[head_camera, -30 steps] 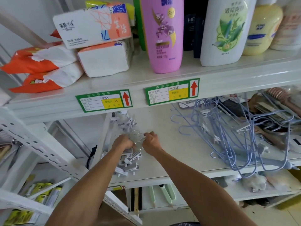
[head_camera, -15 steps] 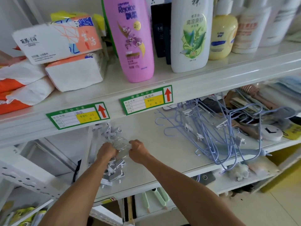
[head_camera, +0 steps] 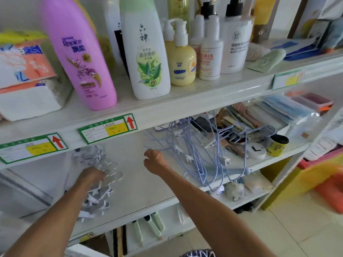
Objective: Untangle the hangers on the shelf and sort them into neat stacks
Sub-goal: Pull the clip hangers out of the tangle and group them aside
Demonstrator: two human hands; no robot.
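On the left of the white middle shelf lies a pile of white clip hangers with wire hooks. My left hand rests on that pile, fingers curled into it; whether it grips a hanger is hidden by blur. To the right, a tangle of pale blue wire hangers spreads across the shelf and over its front edge. My right hand hovers between the two piles, fingers loosely apart and empty, its fingertips close to the leftmost blue hooks.
The upper shelf carries tissue packs, a pink shampoo bottle, a white bottle and several pump bottles. Combs, packets, a yellow-black can and a white round tag lie behind the blue hangers. Green price labels line the shelf edge.
My right hand has left the white clip hangers and moved right toward the blue ones, now open. The view has swung right. My left hand stays on the white pile.
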